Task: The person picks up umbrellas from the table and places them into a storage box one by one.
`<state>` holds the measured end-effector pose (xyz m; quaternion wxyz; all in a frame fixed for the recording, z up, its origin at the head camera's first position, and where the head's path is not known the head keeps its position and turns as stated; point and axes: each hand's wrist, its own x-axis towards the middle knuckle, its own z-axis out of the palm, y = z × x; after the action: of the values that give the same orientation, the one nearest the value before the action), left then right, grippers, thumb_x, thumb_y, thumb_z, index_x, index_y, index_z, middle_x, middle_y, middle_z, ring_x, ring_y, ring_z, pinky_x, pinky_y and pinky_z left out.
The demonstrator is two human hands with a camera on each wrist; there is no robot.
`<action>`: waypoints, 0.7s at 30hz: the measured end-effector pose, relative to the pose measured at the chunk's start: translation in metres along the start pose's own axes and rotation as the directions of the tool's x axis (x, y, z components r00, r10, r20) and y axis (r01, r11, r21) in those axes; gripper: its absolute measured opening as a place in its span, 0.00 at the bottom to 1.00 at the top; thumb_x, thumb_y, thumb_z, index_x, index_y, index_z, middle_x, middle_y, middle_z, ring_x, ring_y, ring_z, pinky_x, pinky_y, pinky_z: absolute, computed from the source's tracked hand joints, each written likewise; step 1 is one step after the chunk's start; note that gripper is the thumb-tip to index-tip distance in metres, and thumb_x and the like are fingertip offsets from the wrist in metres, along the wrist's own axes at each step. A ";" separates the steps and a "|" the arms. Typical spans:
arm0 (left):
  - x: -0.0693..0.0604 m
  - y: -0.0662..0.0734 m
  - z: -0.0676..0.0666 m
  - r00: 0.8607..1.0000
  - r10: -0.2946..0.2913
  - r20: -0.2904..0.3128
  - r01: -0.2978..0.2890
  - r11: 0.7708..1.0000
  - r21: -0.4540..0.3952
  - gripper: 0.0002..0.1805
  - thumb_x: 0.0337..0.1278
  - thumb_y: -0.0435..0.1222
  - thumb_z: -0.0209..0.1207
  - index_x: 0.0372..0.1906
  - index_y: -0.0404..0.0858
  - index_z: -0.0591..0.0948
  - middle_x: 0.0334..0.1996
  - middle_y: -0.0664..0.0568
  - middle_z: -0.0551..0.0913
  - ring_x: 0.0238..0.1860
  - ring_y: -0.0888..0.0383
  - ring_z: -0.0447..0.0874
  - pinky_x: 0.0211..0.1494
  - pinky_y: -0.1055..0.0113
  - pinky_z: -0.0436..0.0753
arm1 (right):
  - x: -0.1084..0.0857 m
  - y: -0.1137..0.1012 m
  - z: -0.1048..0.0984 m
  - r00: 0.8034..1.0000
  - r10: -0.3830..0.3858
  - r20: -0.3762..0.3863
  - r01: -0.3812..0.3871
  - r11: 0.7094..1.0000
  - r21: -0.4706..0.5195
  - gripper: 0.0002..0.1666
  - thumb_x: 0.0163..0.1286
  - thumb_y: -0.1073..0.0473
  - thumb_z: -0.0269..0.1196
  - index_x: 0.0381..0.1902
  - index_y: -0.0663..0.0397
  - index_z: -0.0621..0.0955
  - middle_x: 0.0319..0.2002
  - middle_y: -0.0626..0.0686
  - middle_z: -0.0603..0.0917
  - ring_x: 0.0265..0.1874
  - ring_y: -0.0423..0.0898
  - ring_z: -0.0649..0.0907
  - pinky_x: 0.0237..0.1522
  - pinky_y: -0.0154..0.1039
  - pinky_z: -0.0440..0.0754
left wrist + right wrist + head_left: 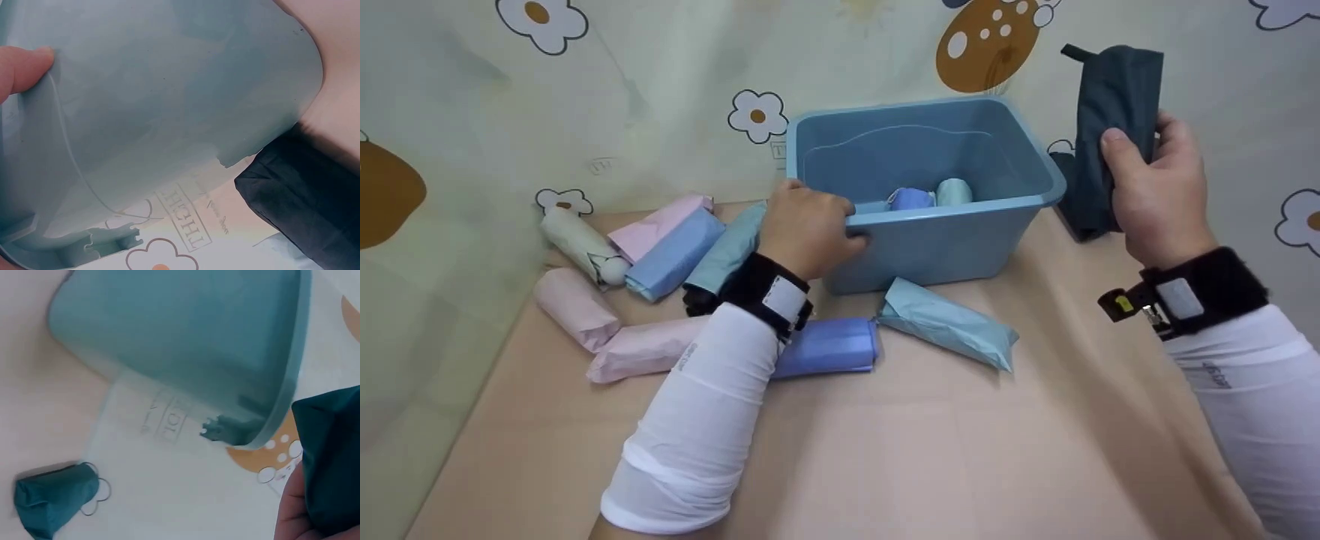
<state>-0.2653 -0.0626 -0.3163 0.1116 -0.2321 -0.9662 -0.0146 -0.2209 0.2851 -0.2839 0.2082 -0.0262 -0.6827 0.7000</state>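
Observation:
A light-blue plastic bin point(930, 251) stands at the back of the table. My left hand point(810, 229) grips its near rim at the left corner; the left wrist view shows the thumb point(25, 70) against its wall. Right of the bin, my right hand point(1166, 187) holds a dark green folded umbrella point(1117, 112) upright in the air, thumb across its front and a short strap at the top. Behind it another dark umbrella point(1084, 225) lies on the table, partly hidden; the right wrist view shows this dark umbrella point(56, 495) apart from the bin. Inside the bin are a blue roll point(911, 199) and a pale green roll point(955, 192).
Left of the bin lie several wrapped rolls, among them a pink roll point(577, 307), a light-blue roll point(675, 255) and a white roll point(585, 244). In front are a blue roll point(832, 345) and a teal roll point(949, 326). A patterned wall covering point(660, 112) rises behind.

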 end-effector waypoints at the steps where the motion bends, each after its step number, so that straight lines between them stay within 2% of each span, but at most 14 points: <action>1: 0.000 0.000 0.000 1.000 0.000 -0.006 0.000 1.000 0.000 0.21 0.63 0.56 0.65 0.33 0.42 0.88 0.29 0.50 0.90 0.38 0.48 0.89 0.63 0.47 0.74 | 0.000 -0.002 0.003 1.000 -0.013 0.011 0.013 1.000 0.002 0.36 0.79 0.57 0.61 0.77 0.59 0.61 0.57 0.54 0.77 0.52 0.43 0.84 0.46 0.26 0.86; 4: 0.000 0.000 0.001 1.000 -0.007 -0.005 0.007 1.000 0.001 0.20 0.62 0.56 0.66 0.34 0.42 0.88 0.30 0.50 0.91 0.39 0.48 0.89 0.64 0.48 0.74 | 0.002 -0.008 0.014 0.998 -0.030 0.046 0.031 0.999 -0.013 0.36 0.79 0.56 0.61 0.78 0.57 0.61 0.58 0.55 0.77 0.53 0.45 0.84 0.47 0.27 0.86; 8: 0.000 0.001 0.000 1.000 -0.020 0.011 0.020 1.000 -0.012 0.21 0.63 0.57 0.65 0.38 0.42 0.89 0.32 0.50 0.91 0.41 0.48 0.90 0.65 0.48 0.73 | 0.007 -0.011 0.028 0.997 -0.041 0.067 0.048 0.993 -0.104 0.35 0.80 0.53 0.60 0.77 0.53 0.61 0.58 0.54 0.78 0.53 0.46 0.84 0.51 0.29 0.86; 11: 0.000 0.002 0.000 1.000 -0.024 0.014 0.025 0.999 -0.023 0.21 0.64 0.56 0.65 0.40 0.42 0.90 0.33 0.49 0.92 0.41 0.49 0.89 0.65 0.48 0.72 | 0.011 -0.010 0.040 0.997 -0.035 0.074 0.050 0.976 -0.213 0.34 0.81 0.49 0.58 0.78 0.49 0.61 0.59 0.53 0.78 0.55 0.45 0.83 0.59 0.35 0.84; 15: 0.000 0.002 -0.001 1.000 -0.020 0.010 0.020 1.000 -0.021 0.21 0.64 0.56 0.65 0.40 0.42 0.90 0.34 0.50 0.92 0.41 0.49 0.90 0.64 0.48 0.73 | 0.014 -0.007 0.055 0.994 -0.002 0.107 0.036 0.948 -0.317 0.35 0.82 0.46 0.55 0.79 0.45 0.58 0.65 0.55 0.75 0.60 0.47 0.80 0.69 0.46 0.80; 21: 0.001 0.001 -0.001 1.000 -0.010 0.017 0.010 1.000 -0.006 0.22 0.64 0.58 0.64 0.37 0.41 0.89 0.32 0.50 0.91 0.39 0.49 0.89 0.62 0.48 0.74 | 0.012 0.000 0.072 0.984 0.057 0.171 0.008 0.934 -0.358 0.38 0.82 0.44 0.55 0.80 0.47 0.56 0.71 0.58 0.72 0.62 0.50 0.78 0.71 0.52 0.77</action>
<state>-0.2651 -0.0614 -0.3153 0.1028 -0.2275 -0.9682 -0.0163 -0.2551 0.2212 -0.2760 0.1289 -0.0092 -0.8141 0.5662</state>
